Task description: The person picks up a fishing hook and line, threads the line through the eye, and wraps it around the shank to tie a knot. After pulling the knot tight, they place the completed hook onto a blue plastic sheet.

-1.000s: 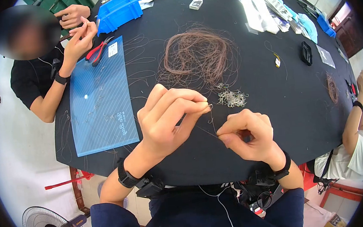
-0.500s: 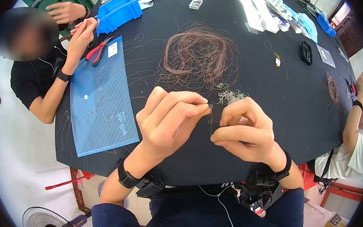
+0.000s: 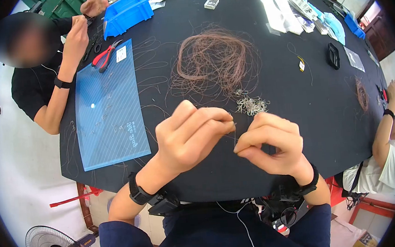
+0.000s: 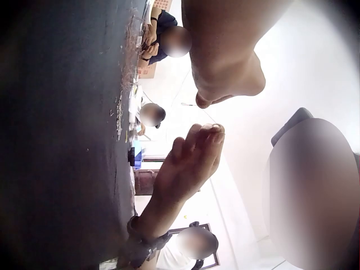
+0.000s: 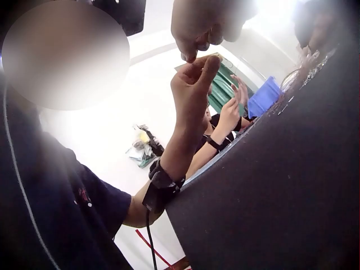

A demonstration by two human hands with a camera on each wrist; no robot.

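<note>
In the head view the left hand (image 3: 191, 135) pinches a small metal hook between thumb and forefinger; the fingertips mostly cover it. Close by on its right, the right hand (image 3: 273, 143) pinches a thin line that runs up toward the left fingertips. Both hands are held above the black table. Just beyond them lies a pile of small silvery hooks (image 3: 251, 105), and past that a loose coil of brown line (image 3: 218, 61). The left wrist view shows the right hand (image 4: 188, 163) with its fingertips together; in the right wrist view the left hand (image 5: 194, 95) is also pinched.
A blue plastic bag (image 3: 110, 107) with lines on it and red pliers (image 3: 103, 57) lie at the left, below a blue bin (image 3: 128, 13). A small white box (image 3: 211, 3) and a black tray (image 3: 333, 56) stand farther off. Other people sit at the left and right edges.
The left hand has shifted slightly right, and its fingertips now cover more of the hook. The right hand moved down-left, then slightly back right. The person at left has moved both hands.
</note>
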